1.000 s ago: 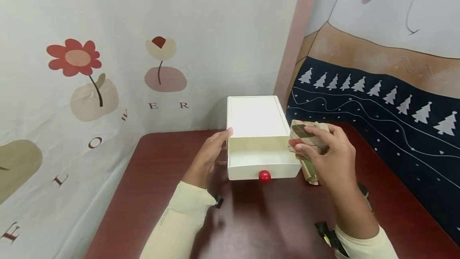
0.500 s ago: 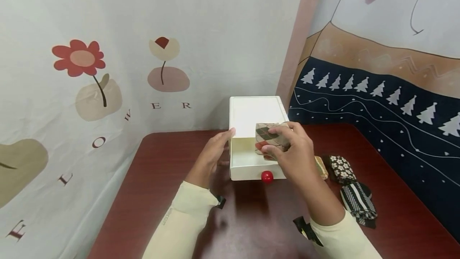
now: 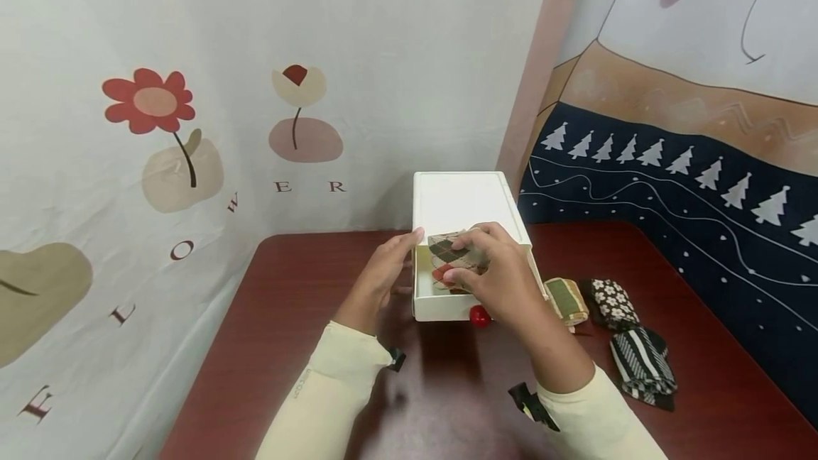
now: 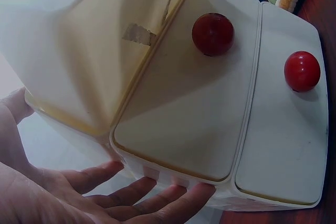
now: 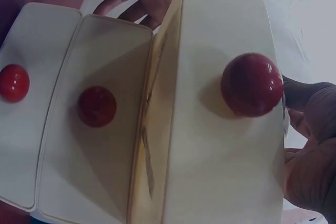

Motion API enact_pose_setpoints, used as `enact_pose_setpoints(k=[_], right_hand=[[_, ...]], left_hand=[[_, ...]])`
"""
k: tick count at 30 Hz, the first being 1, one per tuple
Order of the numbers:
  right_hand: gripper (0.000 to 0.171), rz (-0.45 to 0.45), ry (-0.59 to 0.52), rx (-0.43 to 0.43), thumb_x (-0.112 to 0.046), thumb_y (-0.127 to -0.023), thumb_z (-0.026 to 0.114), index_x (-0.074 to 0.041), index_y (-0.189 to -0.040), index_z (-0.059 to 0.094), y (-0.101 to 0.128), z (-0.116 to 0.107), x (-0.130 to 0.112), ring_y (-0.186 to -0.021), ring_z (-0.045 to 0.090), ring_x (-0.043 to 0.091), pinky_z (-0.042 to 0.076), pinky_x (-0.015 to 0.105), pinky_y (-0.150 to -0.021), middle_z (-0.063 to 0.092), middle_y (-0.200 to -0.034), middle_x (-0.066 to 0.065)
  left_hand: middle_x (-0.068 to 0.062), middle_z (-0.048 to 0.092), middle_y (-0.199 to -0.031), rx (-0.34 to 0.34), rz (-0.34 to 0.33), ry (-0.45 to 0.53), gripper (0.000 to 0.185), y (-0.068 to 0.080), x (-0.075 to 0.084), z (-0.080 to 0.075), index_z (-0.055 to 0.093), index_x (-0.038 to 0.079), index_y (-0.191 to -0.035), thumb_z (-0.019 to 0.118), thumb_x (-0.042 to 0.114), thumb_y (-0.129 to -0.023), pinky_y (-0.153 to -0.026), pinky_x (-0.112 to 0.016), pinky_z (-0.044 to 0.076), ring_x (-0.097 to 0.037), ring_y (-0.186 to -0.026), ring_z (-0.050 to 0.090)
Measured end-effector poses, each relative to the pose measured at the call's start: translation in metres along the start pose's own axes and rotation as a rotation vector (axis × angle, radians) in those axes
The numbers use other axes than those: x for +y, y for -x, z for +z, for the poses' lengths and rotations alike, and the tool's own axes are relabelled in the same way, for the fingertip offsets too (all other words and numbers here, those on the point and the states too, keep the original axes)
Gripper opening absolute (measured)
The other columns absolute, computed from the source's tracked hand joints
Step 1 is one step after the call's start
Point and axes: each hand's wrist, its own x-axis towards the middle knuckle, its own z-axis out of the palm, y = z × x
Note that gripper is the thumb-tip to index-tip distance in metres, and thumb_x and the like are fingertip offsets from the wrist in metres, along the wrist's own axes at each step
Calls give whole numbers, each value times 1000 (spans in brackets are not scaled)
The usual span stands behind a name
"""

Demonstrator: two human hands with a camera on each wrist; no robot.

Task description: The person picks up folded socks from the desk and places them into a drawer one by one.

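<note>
The right hand (image 3: 495, 279) pinches a rolled checked sock (image 3: 455, 259) just over the open top drawer (image 3: 441, 307), so it should lower it gently, probably to the bottom, while the left hand (image 3: 382, 277) presses flat fingers against the white box (image 3: 463, 201).

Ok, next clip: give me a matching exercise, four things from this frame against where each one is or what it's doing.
Things:
1. argyle sock roll
2. left hand
3. striped sock roll
4. red knob

Places:
A. on the open drawer's front
B. on the table, far right
C. flat against the white box's side
D. gripped by the right hand over the drawer

Pairs: 1-D, 2-C, 3-B, 4-A
</note>
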Motion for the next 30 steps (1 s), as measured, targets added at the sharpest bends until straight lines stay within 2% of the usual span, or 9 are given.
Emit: enact_pose_setpoints(k=[6,12,16,24,27,30], right_hand=[[35,10,-11,-57,-10,-80,98,-12,-107,78,-1,5,-1,-92,66,24,51,29,-71,66,-123,10],[26,-27,15,-127,-12,-91,89,-11,-114,78,-2,7,-1,-79,61,17,51,28,-69,58,-128,13],[20,-37,4,-176,-12,-98,81,-11,-118,78,-3,7,1,-75,63,13,53,30,-72,55,-125,12],[23,-23,73,-246,-8,-101,76,-9,-123,78,-5,7,0,-82,64,18,55,33,-73,63,-115,12],[21,-15,141,-238,-8,-99,79,-8,-120,81,-6,7,-1,-86,68,21,58,37,-75,70,-113,12],[20,18,220,-227,-11,-96,84,-9,-116,84,-7,7,-3,-91,73,23,60,42,-77,78,-113,10]], left_hand=[[-16,68,-147,2,7,2,75,0,-1,0,55,17,-155,62,68,-101,-104,-66,56,-36,-144,61],[-12,63,-153,-8,38,-16,72,0,-3,-1,57,16,-153,61,67,-102,-98,-60,57,-38,-147,57],[-10,65,-151,-7,51,-28,70,2,-3,-2,59,16,-152,60,66,-104,-94,-55,59,-37,-147,56],[-9,66,-147,-3,51,-42,70,3,-2,-3,60,17,-151,59,68,-104,-93,-52,59,-34,-146,57],[-11,65,-148,-3,42,-38,71,1,-3,-2,59,17,-152,60,68,-103,-90,-51,58,-35,-146,57],[-13,63,-152,-4,28,-25,74,1,-3,0,57,16,-154,61,68,-102,-92,-56,58,-37,-148,57]])
